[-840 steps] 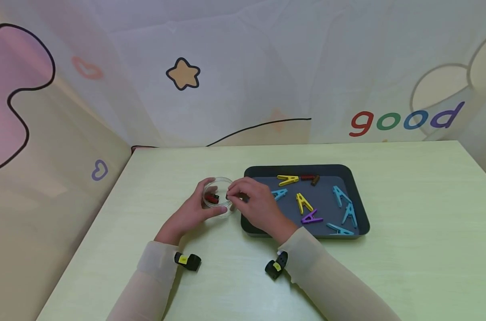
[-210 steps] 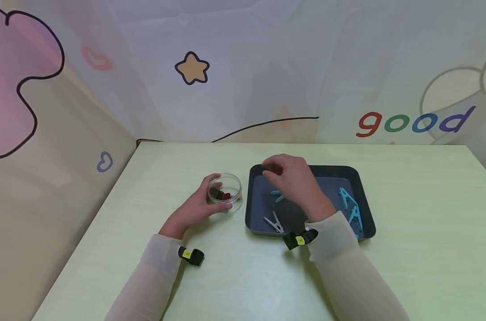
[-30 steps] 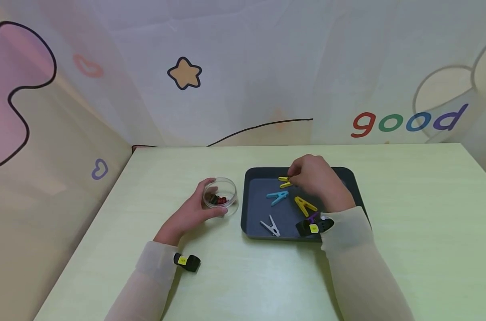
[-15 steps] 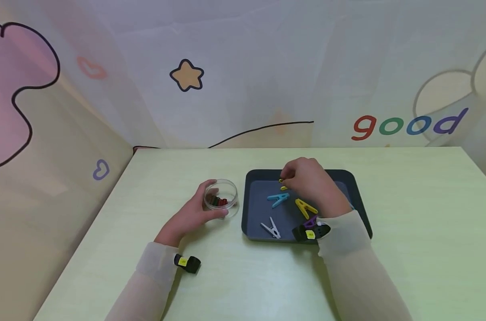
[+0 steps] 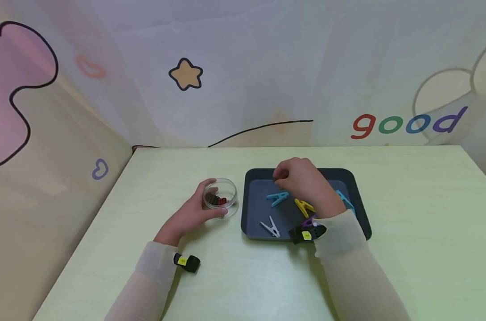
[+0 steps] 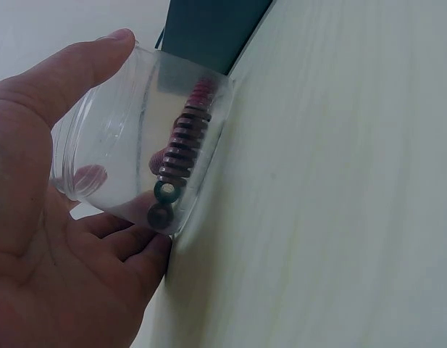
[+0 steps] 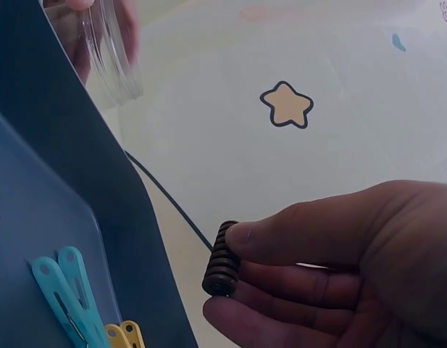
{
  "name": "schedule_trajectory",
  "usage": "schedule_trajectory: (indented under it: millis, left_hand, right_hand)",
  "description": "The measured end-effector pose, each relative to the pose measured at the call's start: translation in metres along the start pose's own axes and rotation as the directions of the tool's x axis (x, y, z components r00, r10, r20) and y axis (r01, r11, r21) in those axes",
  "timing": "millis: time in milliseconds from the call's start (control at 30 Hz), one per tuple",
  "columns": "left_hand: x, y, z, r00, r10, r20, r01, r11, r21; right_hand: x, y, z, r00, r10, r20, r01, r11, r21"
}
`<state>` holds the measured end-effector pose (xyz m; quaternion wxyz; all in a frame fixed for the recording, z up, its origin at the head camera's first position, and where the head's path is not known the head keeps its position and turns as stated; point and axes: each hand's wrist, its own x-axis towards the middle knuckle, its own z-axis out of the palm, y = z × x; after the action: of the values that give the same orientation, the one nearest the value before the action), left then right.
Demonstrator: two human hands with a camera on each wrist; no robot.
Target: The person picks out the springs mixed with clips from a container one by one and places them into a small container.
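Note:
My left hand (image 5: pixel 191 214) holds a clear round jar (image 6: pixel 122 123) on the table, thumb and fingers around its side. Several small ribbed springs (image 6: pixel 183 148), red, brown and dark green, lie at the bottom. Over the back of a dark grey tray (image 5: pixel 243 218), my right hand (image 5: pixel 305 180) pinches a dark brown spring (image 7: pixel 222 261) between thumb and fingers. Below that hand lie a light blue clothespin (image 5: pixel 278 197), a yellow clothespin (image 5: pixel 301 205) and a purple clothespin (image 5: pixel 308 221), partly covered by the wrist camera.
Nearer the tray's front left is a white clothespin (image 5: pixel 272 228). Another light blue clothespin (image 5: pixel 344 199) shows at the right, half behind my right forearm. The tray's raised wall stands between the jar and the clothespins. A printed cloth (image 5: pixel 243 80) hangs behind the table.
Within the last second my right hand has moved left across the tray's back, covering the far yellow clothespin. Compared with 28 seconds ago, a white clothespin lies in the tray. The left hand stays put.

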<state>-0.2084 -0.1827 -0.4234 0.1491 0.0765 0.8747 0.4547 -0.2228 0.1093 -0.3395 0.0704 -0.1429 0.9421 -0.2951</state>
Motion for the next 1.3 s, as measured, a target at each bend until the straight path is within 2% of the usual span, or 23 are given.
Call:
schedule_trajectory:
  millis: [600,800,1300]
  left_hand:
    - [0.001,0.002,0.001,1.000,-0.021,0.000,0.021,1.000,-0.008]
    - [0.001,0.002,0.001,1.000,-0.029,0.000,0.029,1.000,-0.005]
    - [0.001,0.000,0.000,1.000,-0.021,-0.001,0.021,1.000,-0.009]
  right_hand:
    - [0.002,-0.015,0.016,0.998,-0.051,-0.025,0.051,0.999,-0.011]
    - [0.002,-0.022,0.020,0.996,-0.074,-0.045,0.075,0.997,0.017]
    - [0.001,-0.035,0.030,0.974,-0.187,-0.126,0.195,0.979,0.051]
